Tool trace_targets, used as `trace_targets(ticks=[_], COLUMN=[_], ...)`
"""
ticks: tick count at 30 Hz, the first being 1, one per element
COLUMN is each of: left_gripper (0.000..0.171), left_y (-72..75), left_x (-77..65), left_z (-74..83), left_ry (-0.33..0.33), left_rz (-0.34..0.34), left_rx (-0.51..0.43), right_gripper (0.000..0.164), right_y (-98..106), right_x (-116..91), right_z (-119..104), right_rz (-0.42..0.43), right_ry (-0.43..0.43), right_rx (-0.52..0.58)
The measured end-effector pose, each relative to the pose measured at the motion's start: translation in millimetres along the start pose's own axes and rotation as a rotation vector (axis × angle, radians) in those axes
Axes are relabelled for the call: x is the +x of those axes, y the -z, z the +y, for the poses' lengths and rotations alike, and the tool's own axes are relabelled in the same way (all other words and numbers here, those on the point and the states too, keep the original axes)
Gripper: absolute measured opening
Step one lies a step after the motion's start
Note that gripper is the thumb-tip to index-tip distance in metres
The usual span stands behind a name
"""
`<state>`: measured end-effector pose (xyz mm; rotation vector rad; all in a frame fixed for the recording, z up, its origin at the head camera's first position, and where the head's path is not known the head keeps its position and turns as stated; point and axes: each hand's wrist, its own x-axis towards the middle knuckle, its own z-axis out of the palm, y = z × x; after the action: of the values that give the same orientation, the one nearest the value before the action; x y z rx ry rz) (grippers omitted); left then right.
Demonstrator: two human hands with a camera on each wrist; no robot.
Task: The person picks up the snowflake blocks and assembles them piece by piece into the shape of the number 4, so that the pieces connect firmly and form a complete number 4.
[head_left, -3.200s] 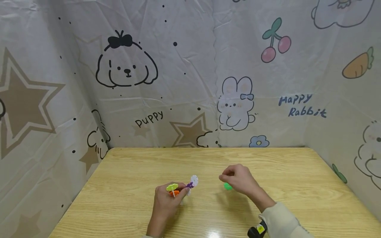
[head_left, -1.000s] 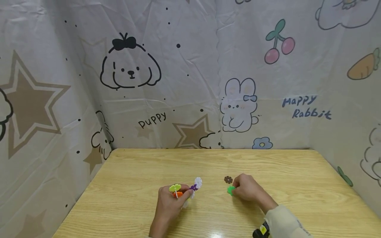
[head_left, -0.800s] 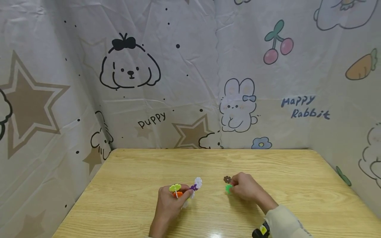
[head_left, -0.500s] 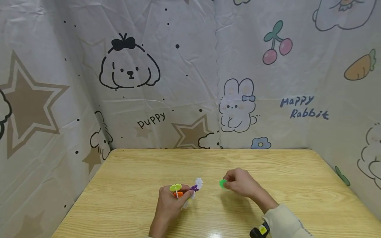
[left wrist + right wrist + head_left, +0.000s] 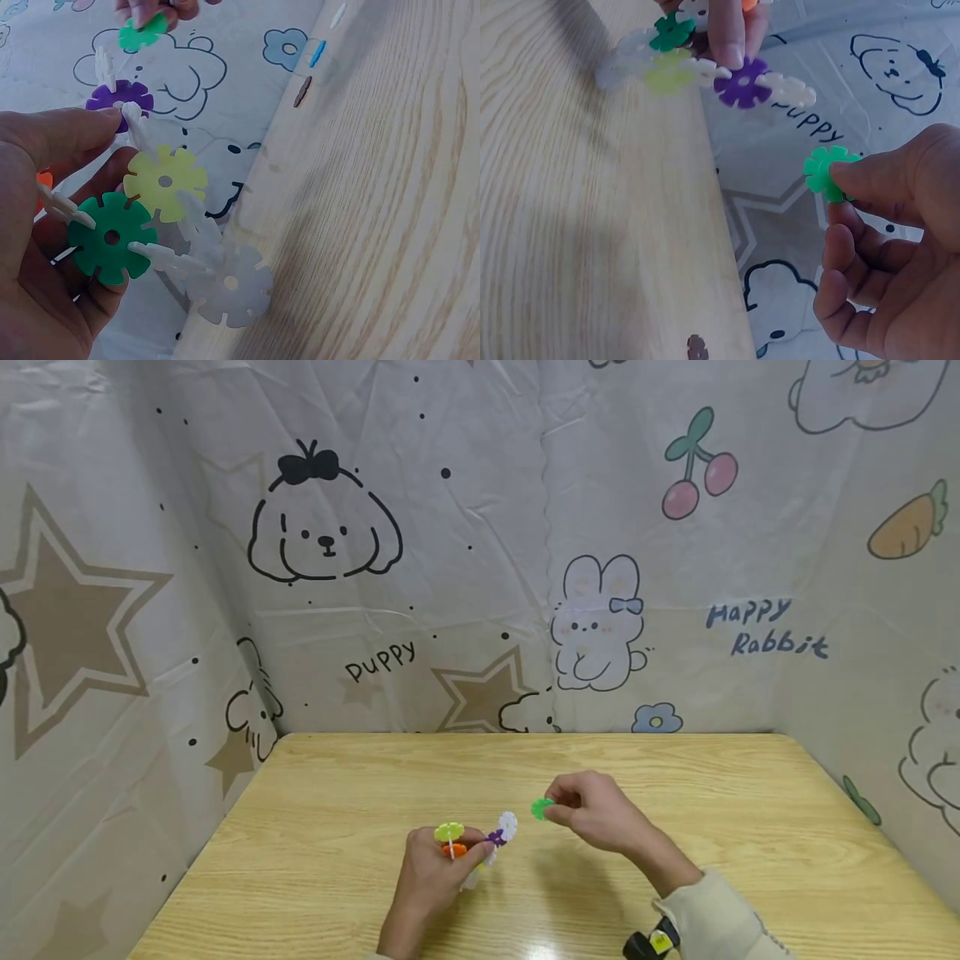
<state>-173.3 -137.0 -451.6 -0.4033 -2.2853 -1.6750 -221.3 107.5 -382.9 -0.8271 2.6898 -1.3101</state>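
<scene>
Bright green disc juts from the pinching right hand, near linked discs the left hand grips.

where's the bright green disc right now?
Head view, just right of centre: the bright green disc is pinched in the right hand, to the right of and apart from the white disc joined to the purple disc.

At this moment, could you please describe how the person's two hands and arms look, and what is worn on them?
The left hand and right hand show no gloves. On the right is a loose cream sleeve, and beside it a black device, probably the wrist camera, with a yellow label. Of the left sleeve, only a pale sliver shows.
</scene>
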Motion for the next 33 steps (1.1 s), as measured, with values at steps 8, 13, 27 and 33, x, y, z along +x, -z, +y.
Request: trace_targets(ticks=[8, 13, 27, 33], left_gripper=[0.007, 0.006, 0.004, 0.004], left_y=[-0.1, -0.9, -2.9, -3.0], left_x=[-0.3, 0.4, 0.5, 0.8], left_z=[1.5, 1.4, 0.8, -0.5], left_ry=[-0.013, -0.032, -0.082, -0.098], left_rz=[-0.021, -0.027, -0.033, -0.009], left_rx=[-0.013, -0.015, 0.061, 0.062], right_gripper=[0.012, 0.011, 0.012, 0.014], right_y=[-2.5, -4.2, -12.5, -19.2], right_x=[0.7, 0.1, 1.6, 1.9], right_z=[-11.5, -17.3, -17.9, -17.5], right_rz=[-0.006, -0.008, 0.027, 0.096], right_ry=[0.028, 0.067, 0.189, 0.223], right_rx=[-0.002, -0.008, -0.116, -0.139])
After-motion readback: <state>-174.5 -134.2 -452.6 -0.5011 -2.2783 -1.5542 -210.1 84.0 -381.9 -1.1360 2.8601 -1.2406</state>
